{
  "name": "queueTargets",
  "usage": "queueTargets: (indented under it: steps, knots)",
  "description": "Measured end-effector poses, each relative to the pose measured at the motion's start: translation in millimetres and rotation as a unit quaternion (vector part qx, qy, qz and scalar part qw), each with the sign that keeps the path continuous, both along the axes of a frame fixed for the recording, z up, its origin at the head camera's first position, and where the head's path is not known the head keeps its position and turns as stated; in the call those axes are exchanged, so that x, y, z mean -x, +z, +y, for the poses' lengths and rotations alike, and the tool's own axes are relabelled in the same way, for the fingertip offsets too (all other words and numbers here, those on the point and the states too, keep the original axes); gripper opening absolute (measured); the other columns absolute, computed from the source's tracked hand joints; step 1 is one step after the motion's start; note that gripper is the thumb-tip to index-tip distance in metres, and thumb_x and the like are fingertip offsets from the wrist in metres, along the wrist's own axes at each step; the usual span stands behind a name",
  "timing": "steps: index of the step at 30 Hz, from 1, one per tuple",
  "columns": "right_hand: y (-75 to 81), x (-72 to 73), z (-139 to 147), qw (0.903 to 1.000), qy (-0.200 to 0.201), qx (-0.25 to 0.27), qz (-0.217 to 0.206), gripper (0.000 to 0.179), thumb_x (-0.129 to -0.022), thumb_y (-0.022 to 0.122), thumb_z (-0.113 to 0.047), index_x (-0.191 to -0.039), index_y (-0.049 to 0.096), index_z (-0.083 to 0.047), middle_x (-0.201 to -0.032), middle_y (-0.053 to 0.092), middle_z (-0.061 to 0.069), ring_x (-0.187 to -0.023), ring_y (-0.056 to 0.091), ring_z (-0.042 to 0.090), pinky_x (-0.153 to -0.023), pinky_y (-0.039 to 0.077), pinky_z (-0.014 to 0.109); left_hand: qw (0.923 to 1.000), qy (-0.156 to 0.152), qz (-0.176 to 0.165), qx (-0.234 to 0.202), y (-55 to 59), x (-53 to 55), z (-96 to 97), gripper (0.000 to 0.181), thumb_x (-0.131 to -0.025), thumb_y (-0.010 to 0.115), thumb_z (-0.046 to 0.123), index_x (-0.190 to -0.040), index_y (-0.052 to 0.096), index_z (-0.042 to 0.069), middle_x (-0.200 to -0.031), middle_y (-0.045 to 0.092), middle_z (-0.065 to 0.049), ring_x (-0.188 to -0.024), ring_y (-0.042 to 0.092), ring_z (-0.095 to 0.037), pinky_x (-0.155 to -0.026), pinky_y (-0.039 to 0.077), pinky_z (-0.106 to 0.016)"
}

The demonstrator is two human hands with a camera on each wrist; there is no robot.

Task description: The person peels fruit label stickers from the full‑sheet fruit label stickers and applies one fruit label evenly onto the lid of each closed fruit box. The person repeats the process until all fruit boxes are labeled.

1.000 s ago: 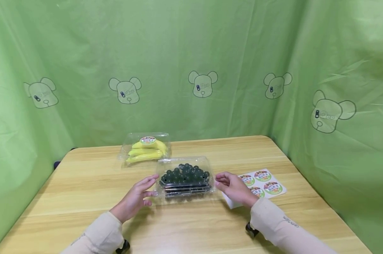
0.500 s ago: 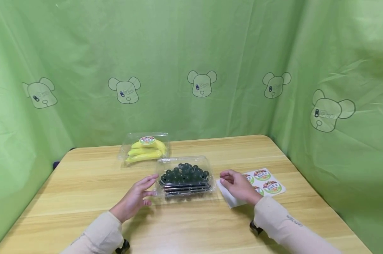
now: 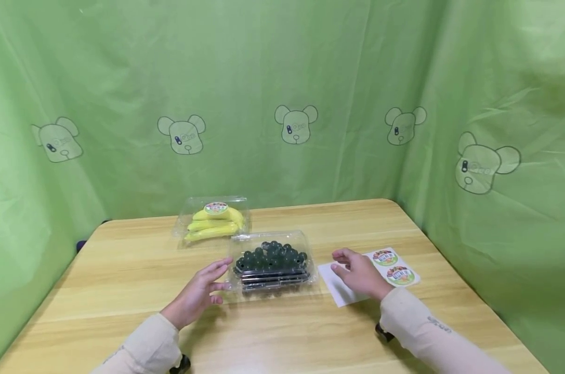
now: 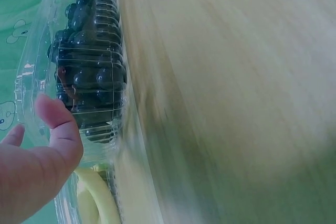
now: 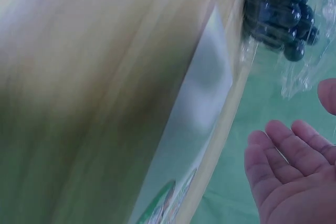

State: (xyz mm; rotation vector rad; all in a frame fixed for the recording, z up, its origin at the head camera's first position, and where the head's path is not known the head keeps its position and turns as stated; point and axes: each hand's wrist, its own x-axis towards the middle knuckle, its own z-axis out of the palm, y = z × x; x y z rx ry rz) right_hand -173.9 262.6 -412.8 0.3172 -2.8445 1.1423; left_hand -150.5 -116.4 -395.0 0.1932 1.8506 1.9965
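A clear plastic clamshell box with dark grapes stands shut on the table. My left hand is at its left side, fingers spread, with the fingertips right at the box's edge. In the left wrist view the thumb overlaps the box wall. My right hand is over a sheet of round fruit stickers, to the right of the box and apart from it. Its fingers are relaxed with nothing between them, as the right wrist view shows. Part of the sheet is hidden under this hand.
Behind and left of the grapes, another clear box holds bananas and bears a round fruit sticker. Wood-grain table surrounds everything. A green curtain hangs behind the table and along both sides.
My right hand has moved away from the right side of the grape box, rightward over the sticker sheet. My left hand and both boxes have stayed nearly in place.
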Motion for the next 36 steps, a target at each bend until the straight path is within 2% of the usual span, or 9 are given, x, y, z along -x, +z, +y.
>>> queueTargets:
  steps: [5, 12, 20, 30, 33, 36]
  knots:
    - [2.3, 0.5, 9.0, 0.9996, 0.003, -0.022, 0.015, 0.035, -0.094, 0.061, -0.010, -0.123, 0.055, 0.010, -0.121, 0.061, 0.025, -0.114, 0.057, 0.042, -0.097, 0.046, 0.053, 1.0000, -0.004, 0.001, -0.005, -0.3, -0.3, -0.8, 0.064, -0.101, 0.046, 0.036, -0.152, 0.025, 0.003, -0.158, 0.019, -0.015, -0.095, 0.049, -0.021, -0.071, 0.045, -0.030]
    - [-0.5, 0.1, 27.3, 0.9967, 0.002, -0.078, 0.019, 0.038, -0.092, 0.065, -0.013, -0.123, 0.056, 0.008, -0.122, 0.060, 0.026, -0.112, 0.057, 0.042, -0.094, 0.047, 0.055, 1.0000, -0.008, 0.000, -0.005, -1.0, -1.4, -0.5, 0.063, -0.101, 0.046, 0.035, -0.151, 0.026, 0.004, -0.157, 0.018, -0.016, -0.095, 0.048, -0.020, -0.069, 0.044, -0.029]
    - [-3.1, -2.2, 41.4, 0.9937, 0.016, -0.109, 0.024, 0.038, -0.089, 0.068, -0.012, -0.120, 0.057, 0.008, -0.116, 0.063, 0.025, -0.111, 0.056, 0.045, -0.096, 0.044, 0.058, 0.9999, -0.007, 0.005, -0.005, -0.5, -1.6, -0.5, 0.062, -0.101, 0.045, 0.036, -0.151, 0.027, 0.004, -0.158, 0.018, -0.017, -0.095, 0.049, -0.021, -0.071, 0.044, -0.030]
    - [-3.5, -3.4, 55.6, 0.9867, 0.003, -0.162, -0.009, 0.052, -0.086, 0.073, -0.021, -0.125, 0.054, 0.008, -0.119, 0.059, 0.031, -0.110, 0.053, 0.050, -0.093, 0.044, 0.062, 1.0000, -0.005, 0.005, -0.003, -0.6, -2.6, -1.4, 0.063, -0.101, 0.045, 0.035, -0.151, 0.026, 0.003, -0.157, 0.019, -0.016, -0.096, 0.048, -0.021, -0.071, 0.044, -0.030]
    - [-3.5, -3.4, 60.3, 0.9845, 0.001, -0.175, -0.011, 0.056, -0.085, 0.074, -0.023, -0.126, 0.053, 0.010, -0.114, 0.060, 0.029, -0.103, 0.058, 0.045, -0.089, 0.047, 0.059, 1.0000, -0.004, 0.005, -0.004, -0.4, -2.3, -0.7, 0.064, -0.101, 0.046, 0.035, -0.151, 0.026, 0.002, -0.157, 0.020, -0.016, -0.096, 0.049, -0.020, -0.072, 0.044, -0.031]
    - [-4.3, -2.5, 64.9, 0.9829, 0.000, -0.184, -0.007, 0.056, -0.085, 0.074, -0.024, -0.125, 0.053, 0.009, -0.106, 0.063, 0.022, -0.094, 0.060, 0.034, -0.083, 0.050, 0.053, 1.0000, -0.003, 0.006, -0.003, 0.1, -2.3, -0.4, 0.064, -0.100, 0.047, 0.035, -0.151, 0.026, 0.002, -0.157, 0.020, -0.017, -0.095, 0.049, -0.021, -0.073, 0.045, -0.031]
